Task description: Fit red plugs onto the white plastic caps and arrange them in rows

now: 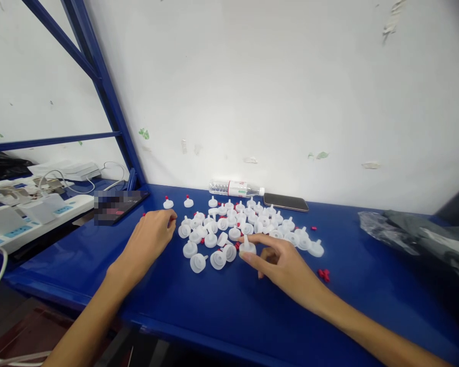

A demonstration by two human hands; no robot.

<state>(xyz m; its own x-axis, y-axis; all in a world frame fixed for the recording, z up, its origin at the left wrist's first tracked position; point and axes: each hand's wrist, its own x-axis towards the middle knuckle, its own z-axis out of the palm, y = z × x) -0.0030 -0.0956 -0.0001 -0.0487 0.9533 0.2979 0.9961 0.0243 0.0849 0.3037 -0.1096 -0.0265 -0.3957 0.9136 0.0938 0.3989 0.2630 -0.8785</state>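
My right hand (279, 257) pinches a white plastic nozzle cap (247, 248) between thumb and forefinger, its spout pointing up. Just left of the pile, my left hand (150, 235) is closed with its fingers curled under; what they hold, if anything, is hidden. A heap of similar white nozzle caps (210, 240) lies between and behind my hands, some upright, others tipped over. Behind my left hand stand two nozzle caps with red tips, one on the left (168, 203) and one to its right (188, 202). Small loose red tips (323, 275) lie right of my right hand.
A clear plastic bottle (237, 189) lies along the wall beside a dark phone (286, 202). At the right is a grey bag (424, 244) with clear plastic. To the left are a dark tablet-like device (128, 204) and a white power strip (42, 219) with plugs and cables.
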